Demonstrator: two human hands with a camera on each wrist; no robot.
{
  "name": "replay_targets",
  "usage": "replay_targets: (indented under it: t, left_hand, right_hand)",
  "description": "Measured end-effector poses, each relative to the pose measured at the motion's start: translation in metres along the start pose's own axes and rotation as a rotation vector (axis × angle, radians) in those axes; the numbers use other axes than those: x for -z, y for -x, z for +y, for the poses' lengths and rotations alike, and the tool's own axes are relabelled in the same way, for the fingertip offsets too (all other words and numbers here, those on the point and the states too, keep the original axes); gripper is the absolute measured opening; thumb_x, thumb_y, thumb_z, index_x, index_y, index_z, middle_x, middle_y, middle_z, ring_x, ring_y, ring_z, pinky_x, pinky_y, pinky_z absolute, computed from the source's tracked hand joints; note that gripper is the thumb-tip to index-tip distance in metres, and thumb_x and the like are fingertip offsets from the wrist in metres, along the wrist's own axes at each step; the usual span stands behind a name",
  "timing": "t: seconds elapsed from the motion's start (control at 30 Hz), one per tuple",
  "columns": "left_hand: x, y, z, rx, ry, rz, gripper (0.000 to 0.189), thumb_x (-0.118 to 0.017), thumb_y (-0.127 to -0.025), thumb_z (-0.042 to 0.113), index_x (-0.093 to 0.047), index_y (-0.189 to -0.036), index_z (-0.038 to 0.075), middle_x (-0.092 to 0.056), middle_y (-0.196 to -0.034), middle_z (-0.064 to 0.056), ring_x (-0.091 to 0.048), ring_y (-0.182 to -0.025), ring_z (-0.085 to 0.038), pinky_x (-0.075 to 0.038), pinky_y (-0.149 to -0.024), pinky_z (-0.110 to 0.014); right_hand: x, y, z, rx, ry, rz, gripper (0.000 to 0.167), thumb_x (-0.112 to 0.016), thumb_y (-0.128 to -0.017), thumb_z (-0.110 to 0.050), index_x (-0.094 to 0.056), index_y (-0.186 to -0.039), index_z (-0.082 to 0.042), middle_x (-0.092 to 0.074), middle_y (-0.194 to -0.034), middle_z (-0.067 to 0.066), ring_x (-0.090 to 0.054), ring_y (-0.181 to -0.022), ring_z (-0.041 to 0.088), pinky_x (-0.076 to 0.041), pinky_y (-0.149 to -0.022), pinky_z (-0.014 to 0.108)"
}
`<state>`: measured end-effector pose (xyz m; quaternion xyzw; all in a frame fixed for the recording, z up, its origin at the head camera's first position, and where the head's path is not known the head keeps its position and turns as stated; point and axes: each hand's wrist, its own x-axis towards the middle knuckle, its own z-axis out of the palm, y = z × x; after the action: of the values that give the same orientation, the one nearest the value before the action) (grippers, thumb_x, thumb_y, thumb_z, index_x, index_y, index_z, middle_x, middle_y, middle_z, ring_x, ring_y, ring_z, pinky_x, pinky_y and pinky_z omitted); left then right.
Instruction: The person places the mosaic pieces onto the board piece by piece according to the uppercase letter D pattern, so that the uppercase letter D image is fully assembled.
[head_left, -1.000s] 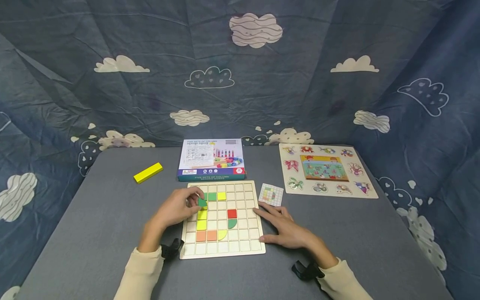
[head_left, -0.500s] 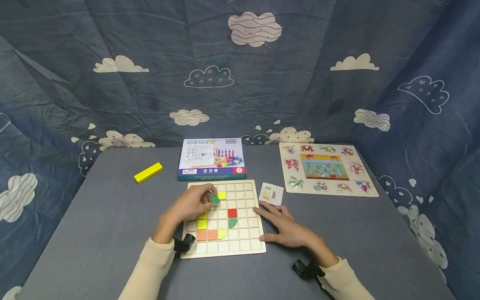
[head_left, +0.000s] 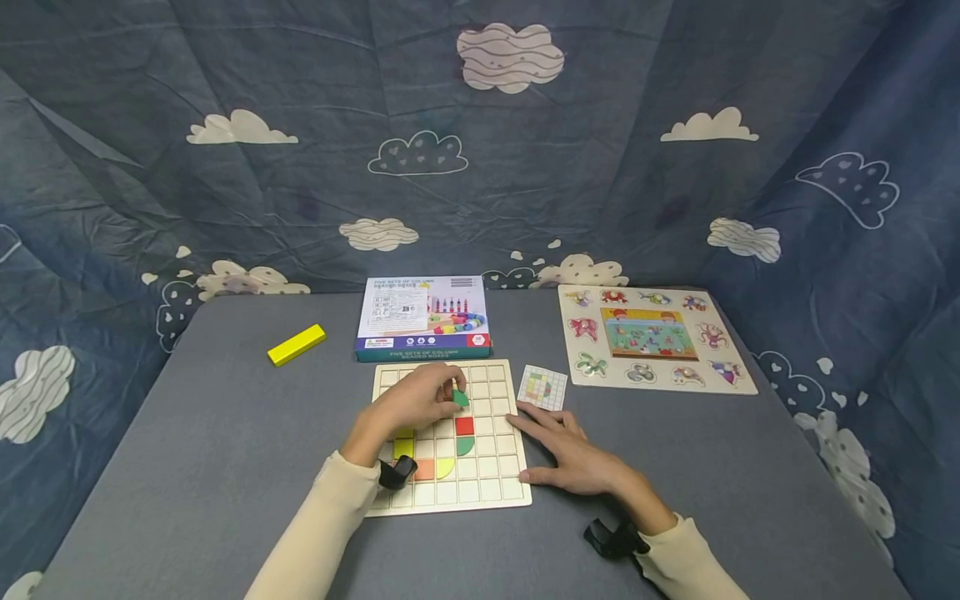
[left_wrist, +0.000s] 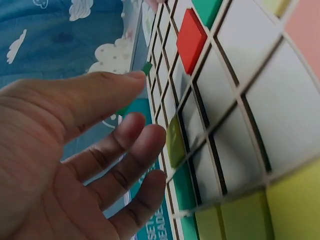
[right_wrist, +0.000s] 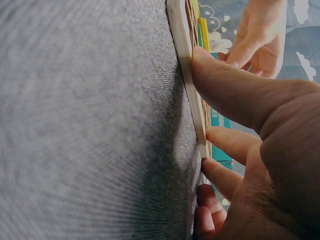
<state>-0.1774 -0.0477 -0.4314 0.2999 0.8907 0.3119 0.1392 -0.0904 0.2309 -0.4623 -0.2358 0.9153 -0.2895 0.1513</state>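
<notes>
My left hand (head_left: 416, 400) reaches over the wooden grid board (head_left: 488, 490) and pinches a small green tile (head_left: 461, 399) between thumb and fingers. In the left wrist view, most of that green tile (left_wrist: 147, 68) is hidden behind the thumb. Just below it on the board lie a red square tile (head_left: 464, 426) and a green quarter-circle tile (head_left: 465, 446). Lower left are a yellow quarter-circle (head_left: 446, 468), an orange square (head_left: 424, 469) and a yellow square (head_left: 404, 448). My right hand (head_left: 573, 454) rests with extended fingers at the board's right edge (right_wrist: 186, 65), thumb against it.
A small pattern card (head_left: 542, 388) lies beyond the right fingertips. Behind the board is a flat toy box (head_left: 422, 319). A yellow bar (head_left: 297, 345) lies at the back left, and a picture puzzle board (head_left: 720, 367) at the back right of the grey table (head_left: 187, 467).
My left hand has moved right across the board with the green tile, from the left columns to above the red square. The right hand has stayed in place.
</notes>
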Motion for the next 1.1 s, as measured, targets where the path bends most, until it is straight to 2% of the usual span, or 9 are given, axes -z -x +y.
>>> replay_targets:
  t: [0.17, 0.37, 0.93, 1.1]
  left_hand:
    - [-0.0049, -0.0063, 0.0048, -0.006, -0.067, -0.018, 0.016, -0.074, -0.088, 0.009, -0.065, -0.102, 0.01, -0.055, -0.08, -0.002, -0.049, -0.075, -0.015, -0.041, -0.07, -0.031]
    - [-0.0079, -0.0072, 0.0073, 0.005, -0.118, -0.032, 0.016, -0.073, -0.088, 0.007, -0.066, -0.102, 0.01, -0.056, -0.079, -0.003, -0.048, -0.075, -0.015, -0.041, -0.071, -0.032]
    - [-0.0107, -0.0034, 0.003, 0.036, -0.071, -0.031, 0.015, -0.071, -0.088, 0.003, -0.066, -0.102, 0.008, -0.058, -0.078, 0.001, -0.051, -0.072, -0.013, -0.044, -0.071, -0.03]
    - [-0.0069, 0.0015, 0.0023, 0.046, -0.092, 0.013, 0.013, -0.067, -0.089, 0.003, -0.068, -0.101, 0.008, -0.058, -0.079, 0.001, -0.05, -0.073, -0.013, -0.043, -0.07, -0.03]
  right_hand:
    - [0.0001, 0.0003, 0.0001, 0.004, 0.004, 0.006, 0.078, -0.072, -0.09, -0.044, -0.036, -0.156, -0.021, -0.02, -0.166, 0.01, -0.028, -0.133, 0.037, -0.031, -0.102, 0.062]
    - [0.0008, 0.0002, 0.0003, 0.003, 0.004, 0.008, 0.078, -0.072, -0.09, -0.043, -0.037, -0.156, -0.021, -0.02, -0.166, 0.011, -0.028, -0.132, 0.036, -0.032, -0.101, 0.06]
    - [-0.0005, 0.0005, -0.0005, 0.0, 0.01, 0.008, 0.078, -0.072, -0.09, -0.043, -0.037, -0.155, -0.021, -0.02, -0.166, 0.01, -0.028, -0.133, 0.036, -0.032, -0.102, 0.062]
    - [-0.0012, 0.0003, 0.0006, -0.006, 0.007, 0.007, 0.078, -0.072, -0.09, -0.044, -0.037, -0.156, -0.022, -0.02, -0.166, 0.01, -0.027, -0.134, 0.036, -0.032, -0.102, 0.062]
